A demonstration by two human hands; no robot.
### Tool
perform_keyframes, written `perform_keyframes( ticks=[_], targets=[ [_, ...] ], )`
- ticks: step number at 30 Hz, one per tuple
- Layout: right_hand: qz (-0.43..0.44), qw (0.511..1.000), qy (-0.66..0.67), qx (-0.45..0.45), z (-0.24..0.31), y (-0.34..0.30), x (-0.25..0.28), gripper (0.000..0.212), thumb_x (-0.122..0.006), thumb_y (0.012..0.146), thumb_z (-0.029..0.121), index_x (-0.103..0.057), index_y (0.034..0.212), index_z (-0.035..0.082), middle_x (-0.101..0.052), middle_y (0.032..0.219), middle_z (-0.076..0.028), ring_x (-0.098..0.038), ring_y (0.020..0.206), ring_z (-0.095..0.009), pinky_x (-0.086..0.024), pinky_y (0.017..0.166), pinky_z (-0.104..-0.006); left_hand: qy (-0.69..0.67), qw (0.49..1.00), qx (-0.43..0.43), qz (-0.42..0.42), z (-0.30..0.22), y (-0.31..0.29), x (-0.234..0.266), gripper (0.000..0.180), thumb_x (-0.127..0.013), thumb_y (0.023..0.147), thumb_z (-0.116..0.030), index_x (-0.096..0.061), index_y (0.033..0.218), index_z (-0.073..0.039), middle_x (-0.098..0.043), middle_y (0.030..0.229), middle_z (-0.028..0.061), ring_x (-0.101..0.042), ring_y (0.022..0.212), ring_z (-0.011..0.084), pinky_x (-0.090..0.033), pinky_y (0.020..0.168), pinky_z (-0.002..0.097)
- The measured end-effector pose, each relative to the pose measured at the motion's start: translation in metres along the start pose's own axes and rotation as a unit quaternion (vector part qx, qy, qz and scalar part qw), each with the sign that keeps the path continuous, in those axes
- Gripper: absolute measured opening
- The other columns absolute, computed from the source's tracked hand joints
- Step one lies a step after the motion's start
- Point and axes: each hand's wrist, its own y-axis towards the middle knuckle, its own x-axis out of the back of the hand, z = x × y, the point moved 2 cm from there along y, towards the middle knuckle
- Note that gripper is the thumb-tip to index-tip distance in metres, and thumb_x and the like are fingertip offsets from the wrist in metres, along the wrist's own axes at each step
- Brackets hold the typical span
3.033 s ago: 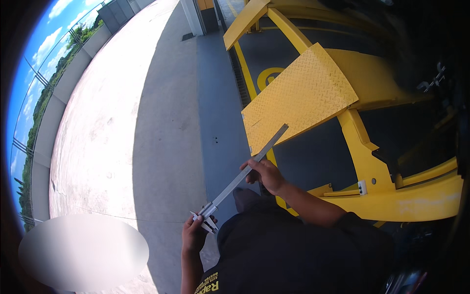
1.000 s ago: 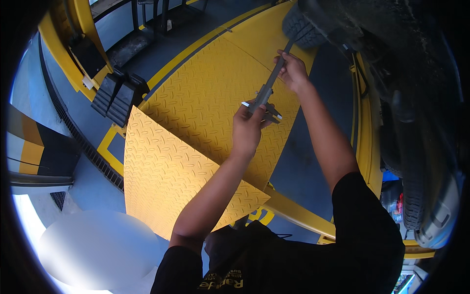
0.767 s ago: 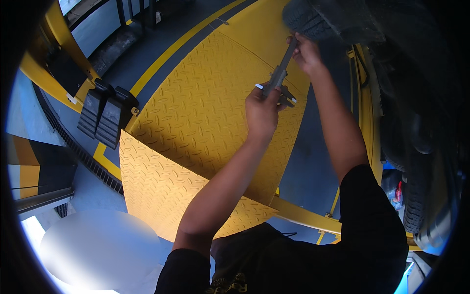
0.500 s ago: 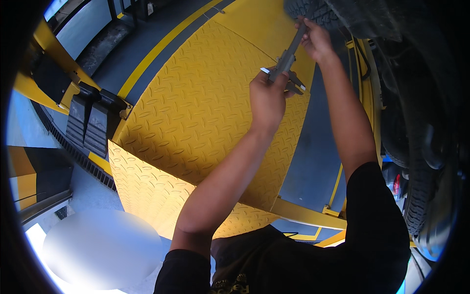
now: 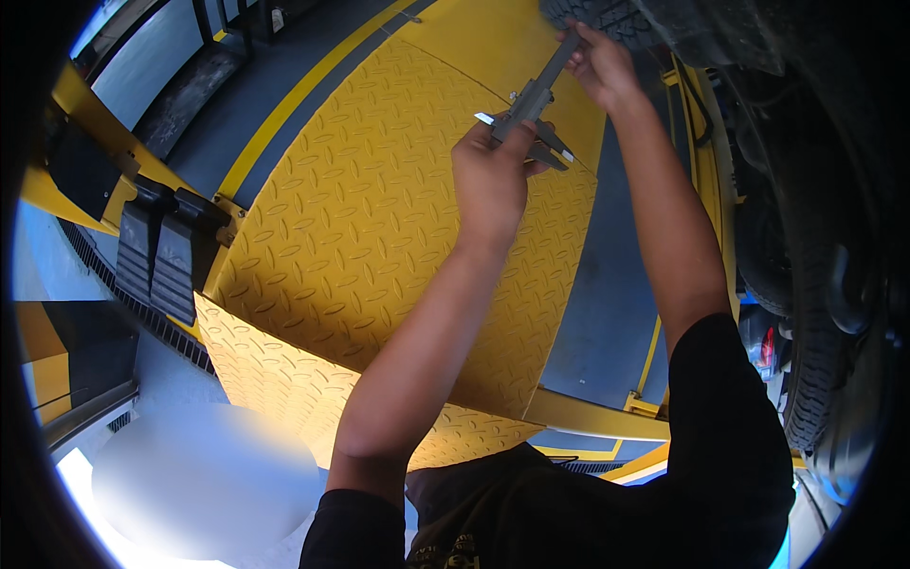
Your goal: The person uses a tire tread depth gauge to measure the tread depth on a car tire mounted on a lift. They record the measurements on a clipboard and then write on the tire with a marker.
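A grey metal vernier caliper (image 5: 536, 95) is held up between my two hands, slanting from lower left to upper right. My left hand (image 5: 491, 180) is closed round its jaw end, and the jaws stick out past the fingers on both sides. With its fingertips, my right hand (image 5: 599, 66) pinches the far end of the caliper's beam. Just beyond the right hand, at the top, is a black tyre (image 5: 607, 21) with coarse tread. Beneath both hands lies a yellow tread-plate ramp (image 5: 379, 180) with a raised diamond pattern.
Dark vehicle parts (image 5: 787, 152) crowd the right side, with another tyre (image 5: 813, 360) lower down. At the left, black rubber pads (image 5: 161, 247) sit on a yellow arm. A floor grating (image 5: 142, 303) curves below them. Yellow stripes (image 5: 294, 100) mark the grey floor.
Both hands and the caliper have shifted slightly left and up in the picture. The view has moved a little too. My grip on the caliper stays the same.
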Motion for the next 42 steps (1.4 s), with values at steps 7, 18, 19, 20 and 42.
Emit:
perform_keyframes(
  ticks=[7, 18, 19, 20, 42],
  targets=[
    [0.020, 1.000, -0.003, 0.010, 0.003, 0.007, -0.004, 0.027, -0.050, 0.104, 0.013, -0.056, 0.124, -0.002, -0.066, 0.092, -0.010, -0.047, 0.063, -0.009, -0.044, 0.062, -0.0241, -0.028, 0.999, -0.018, 0.009, -0.005, 0.008, 0.004, 0.023, -0.060, 0.096, -0.012, -0.063, 0.104, 0.010, -0.073, 0.092, 0.0157, -0.072, 0.080, 0.0188, -0.060, 0.072, 0.0302],
    [0.005, 1.000, 0.013, 0.006, 0.004, 0.007, -0.017, 0.026, -0.048, 0.105, 0.013, -0.056, 0.123, -0.004, -0.067, 0.095, -0.013, -0.047, 0.063, -0.010, -0.045, 0.061, -0.0245, -0.074, 0.996, -0.034, 0.035, -0.011, 0.024, 0.016, 0.022, -0.059, 0.095, -0.007, -0.060, 0.104, 0.014, -0.071, 0.095, 0.0203, -0.073, 0.084, 0.0237, -0.062, 0.079, 0.0339],
    [0.005, 1.000, 0.007, 0.009, 0.005, 0.007, -0.018, 0.026, -0.048, 0.105, 0.013, -0.056, 0.123, -0.004, -0.067, 0.095, -0.013, -0.047, 0.063, -0.011, -0.045, 0.061, -0.0244, -0.076, 0.996, -0.030, 0.038, -0.012, 0.023, 0.015, 0.022, -0.059, 0.095, -0.006, -0.060, 0.104, 0.014, -0.071, 0.095, 0.0206, -0.073, 0.085, 0.0240, -0.062, 0.079, 0.0339],
    [0.007, 1.000, 0.003, 0.007, 0.006, 0.006, -0.018, 0.026, -0.048, 0.105, 0.013, -0.056, 0.123, -0.004, -0.067, 0.095, -0.013, -0.047, 0.063, -0.011, -0.045, 0.061, -0.0245, -0.079, 0.996, -0.027, 0.040, -0.013, 0.021, 0.015, 0.022, -0.059, 0.095, -0.006, -0.059, 0.105, 0.014, -0.071, 0.095, 0.0208, -0.073, 0.086, 0.0243, -0.062, 0.080, 0.0340],
    [-0.039, 0.998, -0.028, -0.041, -0.011, -0.053, 0.081, 0.024, -0.053, 0.103, 0.019, -0.062, 0.118, 0.003, -0.066, 0.091, -0.004, -0.048, 0.063, -0.005, -0.042, 0.061, -0.0178, -0.004, 0.972, 0.177, 0.156, 0.042, -0.032, -0.021, 0.024, -0.064, 0.093, -0.012, -0.066, 0.102, 0.011, -0.071, 0.090, 0.0161, -0.072, 0.080, 0.0190, -0.061, 0.076, 0.0294]
  ],
)
